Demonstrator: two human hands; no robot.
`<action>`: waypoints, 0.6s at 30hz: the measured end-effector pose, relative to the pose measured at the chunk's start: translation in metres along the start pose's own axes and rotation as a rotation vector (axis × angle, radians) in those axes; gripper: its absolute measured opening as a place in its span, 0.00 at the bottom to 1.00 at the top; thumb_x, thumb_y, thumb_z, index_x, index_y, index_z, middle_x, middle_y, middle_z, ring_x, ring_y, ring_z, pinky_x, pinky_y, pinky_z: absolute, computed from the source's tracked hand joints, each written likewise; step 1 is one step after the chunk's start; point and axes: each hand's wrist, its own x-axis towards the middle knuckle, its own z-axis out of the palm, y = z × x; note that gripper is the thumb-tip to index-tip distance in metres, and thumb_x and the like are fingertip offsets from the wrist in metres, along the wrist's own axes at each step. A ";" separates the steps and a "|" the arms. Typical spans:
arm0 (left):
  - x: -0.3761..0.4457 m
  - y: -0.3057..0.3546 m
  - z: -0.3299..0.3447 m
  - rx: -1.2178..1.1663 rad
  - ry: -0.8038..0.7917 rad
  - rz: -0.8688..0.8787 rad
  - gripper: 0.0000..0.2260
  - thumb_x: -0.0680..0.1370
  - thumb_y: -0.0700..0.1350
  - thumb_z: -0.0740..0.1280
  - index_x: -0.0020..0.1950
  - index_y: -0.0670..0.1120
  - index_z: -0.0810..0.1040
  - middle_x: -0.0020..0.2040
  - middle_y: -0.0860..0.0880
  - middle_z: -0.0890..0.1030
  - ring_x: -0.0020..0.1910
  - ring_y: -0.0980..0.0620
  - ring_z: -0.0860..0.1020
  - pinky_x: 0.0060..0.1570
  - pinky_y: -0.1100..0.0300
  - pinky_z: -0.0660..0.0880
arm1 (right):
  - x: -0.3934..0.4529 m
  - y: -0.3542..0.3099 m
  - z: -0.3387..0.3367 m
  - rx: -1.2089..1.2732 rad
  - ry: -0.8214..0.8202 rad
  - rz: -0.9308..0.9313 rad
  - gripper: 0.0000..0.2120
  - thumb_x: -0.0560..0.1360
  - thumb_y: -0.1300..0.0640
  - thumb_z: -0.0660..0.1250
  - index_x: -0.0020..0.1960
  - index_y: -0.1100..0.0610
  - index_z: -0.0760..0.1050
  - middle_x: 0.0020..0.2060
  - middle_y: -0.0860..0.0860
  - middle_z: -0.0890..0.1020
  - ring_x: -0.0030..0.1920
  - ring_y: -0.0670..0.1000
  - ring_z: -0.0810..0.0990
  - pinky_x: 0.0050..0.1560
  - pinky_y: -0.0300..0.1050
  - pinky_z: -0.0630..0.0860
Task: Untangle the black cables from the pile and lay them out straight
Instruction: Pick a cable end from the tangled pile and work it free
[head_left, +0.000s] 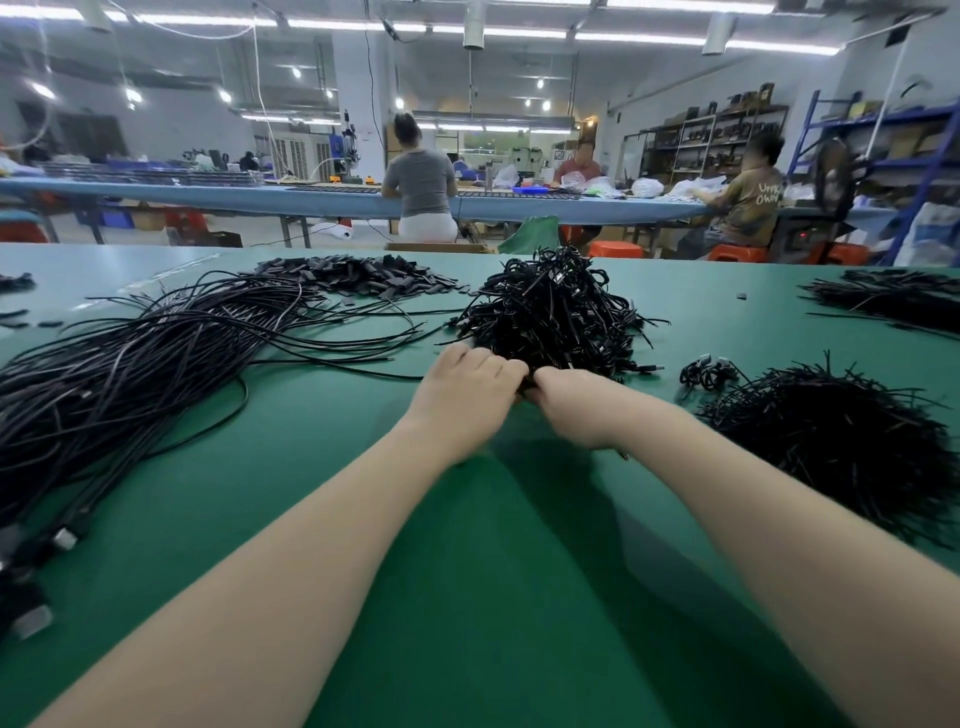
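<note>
Both hands met at the near edge of the tangled pile of black cables (550, 317) in the middle of the green desk (467, 571). The left hand (467, 395) had its fingers curled into the strands, and the right hand (576, 410) pinched cables just beside it — knuckles nearly touching. Straightened cables (130, 374) lay in a long sheaf to the left. Another dark heap of short strands (831, 441) sat to the right, and flat black pieces (358, 275) lay behind the sheaf.
</note>
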 end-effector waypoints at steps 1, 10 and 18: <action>0.000 0.001 0.001 -0.026 -0.036 -0.028 0.14 0.82 0.50 0.53 0.62 0.47 0.72 0.56 0.51 0.80 0.57 0.47 0.76 0.56 0.54 0.65 | 0.000 0.001 -0.006 -0.064 -0.003 -0.026 0.09 0.83 0.51 0.50 0.48 0.55 0.63 0.50 0.57 0.77 0.50 0.59 0.76 0.46 0.51 0.70; 0.005 0.015 0.000 -0.161 0.016 -0.292 0.11 0.83 0.48 0.52 0.46 0.46 0.68 0.41 0.46 0.82 0.40 0.42 0.80 0.40 0.54 0.59 | -0.007 0.011 -0.062 -0.760 0.371 -0.374 0.17 0.81 0.45 0.55 0.64 0.53 0.66 0.54 0.51 0.78 0.52 0.53 0.78 0.47 0.46 0.70; -0.008 -0.003 0.009 -0.522 0.063 -0.610 0.16 0.83 0.50 0.51 0.36 0.48 0.60 0.29 0.52 0.68 0.27 0.50 0.66 0.35 0.54 0.58 | -0.036 0.097 -0.116 -0.605 -0.263 0.336 0.23 0.78 0.40 0.60 0.62 0.56 0.77 0.56 0.50 0.81 0.52 0.51 0.79 0.55 0.45 0.76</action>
